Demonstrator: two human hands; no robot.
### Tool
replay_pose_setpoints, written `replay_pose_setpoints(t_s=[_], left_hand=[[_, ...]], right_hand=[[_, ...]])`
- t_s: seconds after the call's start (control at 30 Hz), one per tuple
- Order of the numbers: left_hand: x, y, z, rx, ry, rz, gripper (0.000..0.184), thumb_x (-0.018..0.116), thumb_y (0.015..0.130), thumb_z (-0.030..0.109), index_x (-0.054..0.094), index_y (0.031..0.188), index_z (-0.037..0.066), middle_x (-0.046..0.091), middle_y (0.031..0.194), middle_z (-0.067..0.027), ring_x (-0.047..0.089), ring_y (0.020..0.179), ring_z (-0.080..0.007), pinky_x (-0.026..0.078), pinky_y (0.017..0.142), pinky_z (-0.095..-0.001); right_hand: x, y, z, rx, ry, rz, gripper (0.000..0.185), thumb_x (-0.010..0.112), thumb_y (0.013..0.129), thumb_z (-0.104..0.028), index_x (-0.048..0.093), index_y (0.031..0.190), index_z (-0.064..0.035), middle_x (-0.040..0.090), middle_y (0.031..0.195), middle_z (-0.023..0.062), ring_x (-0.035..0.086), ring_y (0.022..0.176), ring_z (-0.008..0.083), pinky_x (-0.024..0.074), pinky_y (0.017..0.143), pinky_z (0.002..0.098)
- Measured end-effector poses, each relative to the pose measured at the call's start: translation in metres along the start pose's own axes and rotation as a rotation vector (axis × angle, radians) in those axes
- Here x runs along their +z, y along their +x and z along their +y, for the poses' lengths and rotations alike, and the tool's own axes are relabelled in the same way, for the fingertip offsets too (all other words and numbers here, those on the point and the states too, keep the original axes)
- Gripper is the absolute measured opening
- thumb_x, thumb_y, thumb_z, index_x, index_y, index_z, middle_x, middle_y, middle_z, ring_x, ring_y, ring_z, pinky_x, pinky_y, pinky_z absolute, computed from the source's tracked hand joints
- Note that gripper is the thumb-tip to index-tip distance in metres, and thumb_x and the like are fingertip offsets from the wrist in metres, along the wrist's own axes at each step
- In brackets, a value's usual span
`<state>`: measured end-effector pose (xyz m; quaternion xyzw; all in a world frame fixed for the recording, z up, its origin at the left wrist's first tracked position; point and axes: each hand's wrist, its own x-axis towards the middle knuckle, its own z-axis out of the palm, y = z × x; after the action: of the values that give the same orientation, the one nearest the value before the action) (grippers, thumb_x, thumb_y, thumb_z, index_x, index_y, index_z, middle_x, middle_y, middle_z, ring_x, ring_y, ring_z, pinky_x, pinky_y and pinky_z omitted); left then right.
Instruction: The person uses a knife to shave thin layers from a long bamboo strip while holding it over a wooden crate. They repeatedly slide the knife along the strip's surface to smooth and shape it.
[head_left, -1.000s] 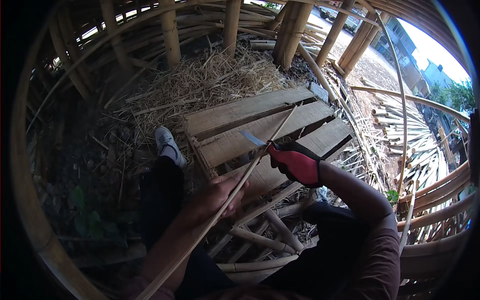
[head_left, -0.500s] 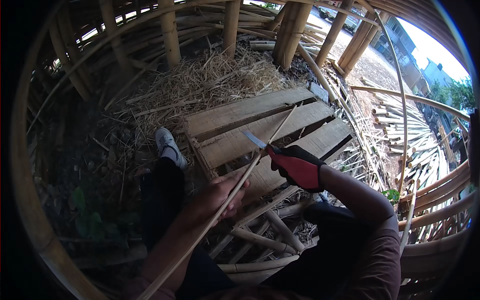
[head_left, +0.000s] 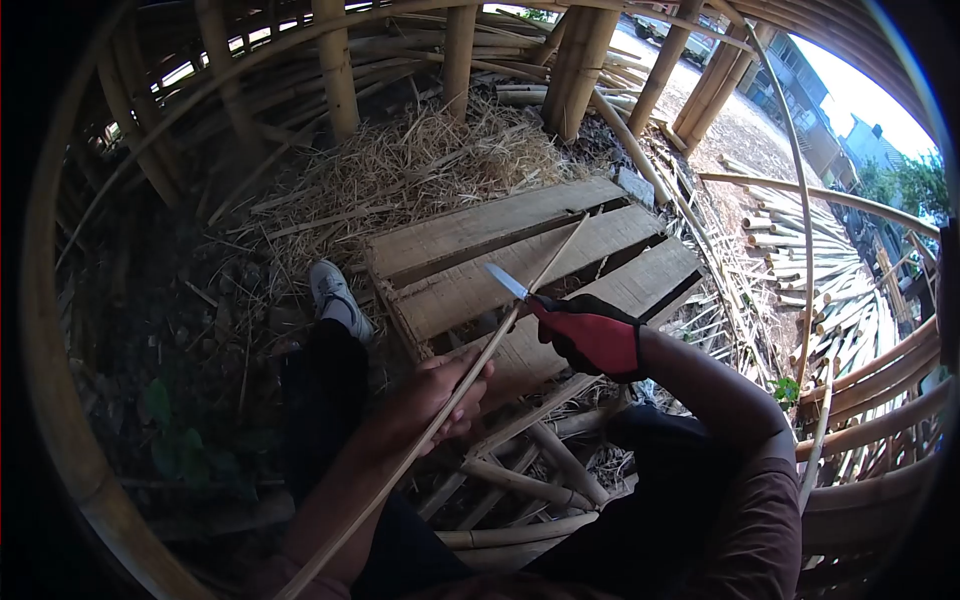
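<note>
the left hand (head_left: 434, 390) pinches a pale strip (head_left: 489, 351) while the red-gloved right hand (head_left: 592, 337) clenches a knife (head_left: 508, 281).

Worn on the head, facing forward and steeply downward. Set close above the left hand (head_left: 432, 392) and the gloved right hand (head_left: 597, 337), both near mid-view. Looking onto a slatted wooden platform (head_left: 445, 293) just beyond, then past bamboo posts (head_left: 580, 78) to distant buildings (head_left: 812, 135), leaning at upper right. Very wide in coverage, bowed at the margins, dark at the corners.
</note>
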<state>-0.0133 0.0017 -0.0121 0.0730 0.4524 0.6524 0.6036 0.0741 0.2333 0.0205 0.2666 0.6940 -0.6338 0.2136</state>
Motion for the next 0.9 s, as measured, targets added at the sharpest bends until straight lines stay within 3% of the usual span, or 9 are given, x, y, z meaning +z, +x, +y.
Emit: replay_pose_setpoints(t_s=[0.2, 0.23, 0.27, 0.4, 0.47, 0.53, 0.67, 0.73, 0.9], left_hand=[[0.0, -0.001, 0.0, -0.016, -0.009, -0.009, 0.029, 0.033, 0.106, 0.03, 0.049, 0.097, 0.007, 0.037, 0.048, 0.0047, 0.031, 0.031, -0.004, 0.025, 0.031, -0.0186], [0.001, -0.002, 0.002, -0.022, 0.007, 0.008, 0.029, 0.032, 0.106, 0.03, 0.049, 0.097, 0.007, 0.037, 0.048, 0.005, 0.031, 0.032, -0.0039, 0.025, 0.031, -0.0186], [0.001, -0.001, 0.003, -0.018, 0.012, 0.007, 0.029, 0.032, 0.106, 0.03, 0.049, 0.097, 0.007, 0.037, 0.048, 0.005, 0.031, 0.032, -0.0039, 0.025, 0.031, -0.0186], [-0.003, 0.001, -0.002, -0.019, -0.043, -0.016, 0.029, 0.031, 0.106, 0.03, 0.049, 0.097, 0.008, 0.037, 0.048, 0.0058, 0.031, 0.032, -0.0039, 0.024, 0.031, -0.0189], [-0.003, 0.001, -0.001, -0.014, -0.068, -0.027, 0.029, 0.031, 0.106, 0.03, 0.049, 0.098, 0.008, 0.037, 0.048, 0.0059, 0.031, 0.032, -0.0041, 0.024, 0.031, -0.019], [-0.003, -0.003, 0.001, -0.025, -0.044, -0.031, 0.029, 0.032, 0.106, 0.03, 0.049, 0.098, 0.008, 0.037, 0.048, 0.0053, 0.031, 0.032, -0.0046, 0.024, 0.031, -0.0192], [-0.005, 0.002, -0.003, 0.0, -0.05, -0.067, 0.029, 0.032, 0.106, 0.03, 0.048, 0.099, 0.008, 0.037, 0.048, 0.0048, 0.031, 0.031, -0.0048, 0.025, 0.031, -0.019], [0.0, 0.0, 0.002, -0.022, 0.031, -0.004, 0.029, 0.033, 0.106, 0.031, 0.048, 0.098, 0.008, 0.037, 0.048, 0.0046, 0.031, 0.031, -0.0048, 0.025, 0.031, -0.0187], [-0.004, 0.003, -0.002, -0.023, -0.014, -0.022, 0.028, 0.034, 0.105, 0.031, 0.048, 0.097, 0.008, 0.038, 0.048, 0.0045, 0.031, 0.031, -0.005, 0.025, 0.031, -0.0188]], right_hand=[[0.007, 0.012, 0.007, -0.2, -0.003, 0.216, 0.042, 0.055, 0.094, -0.052, 0.06, 0.085, -0.0109, 0.044, 0.059, -0.0068, 0.037, 0.045, 0.0046, 0.0293, 0.041, 0.0232], [0.011, 0.001, 0.002, 0.051, 0.076, 0.042, 0.043, 0.054, 0.094, -0.052, 0.059, 0.083, -0.0113, 0.043, 0.057, -0.0067, 0.035, 0.043, 0.0045, 0.0281, 0.039, 0.0236], [0.005, 0.002, -0.004, 0.044, 0.075, 0.044, 0.043, 0.054, 0.094, -0.052, 0.059, 0.083, -0.0113, 0.043, 0.057, -0.0067, 0.035, 0.043, 0.0045, 0.0281, 0.039, 0.0236], [-0.016, 0.012, -0.004, -0.145, 0.127, 0.26, 0.046, 0.053, 0.093, -0.056, 0.059, 0.084, -0.0114, 0.045, 0.059, -0.007, 0.037, 0.044, 0.0062, 0.0296, 0.04, 0.0234], [0.004, 0.012, 0.008, -0.098, -0.19, 0.151, 0.048, 0.05, 0.095, -0.056, 0.058, 0.085, -0.0104, 0.043, 0.059, -0.0062, 0.037, 0.042, 0.0061, 0.03, 0.039, 0.0228], [-0.002, 0.012, 0.006, -0.026, 0.064, -0.026, 0.048, 0.048, 0.096, -0.056, 0.058, 0.086, -0.0098, 0.044, 0.059, -0.0057, 0.039, 0.043, 0.0061, 0.0321, 0.04, 0.0234], [-0.024, 0.012, -0.004, -0.163, 0.045, 0.309, 0.04, 0.053, 0.095, -0.05, 0.058, 0.087, -0.0103, 0.047, 0.062, -0.0059, 0.042, 0.044, 0.007, 0.0324, 0.04, 0.024], [-0.007, 0.009, 0.007, 0.069, 0.085, -0.066, 0.04, 0.053, 0.095, -0.049, 0.058, 0.087, -0.0094, 0.044, 0.061, -0.0053, 0.039, 0.043, 0.0069, 0.0303, 0.039, 0.0245], [-0.026, 0.014, -0.005, -0.189, 0.099, 0.307, 0.036, 0.053, 0.095, -0.045, 0.059, 0.09, -0.01, 0.048, 0.063, -0.005, 0.041, 0.043, 0.0078, 0.0325, 0.04, 0.0246]])
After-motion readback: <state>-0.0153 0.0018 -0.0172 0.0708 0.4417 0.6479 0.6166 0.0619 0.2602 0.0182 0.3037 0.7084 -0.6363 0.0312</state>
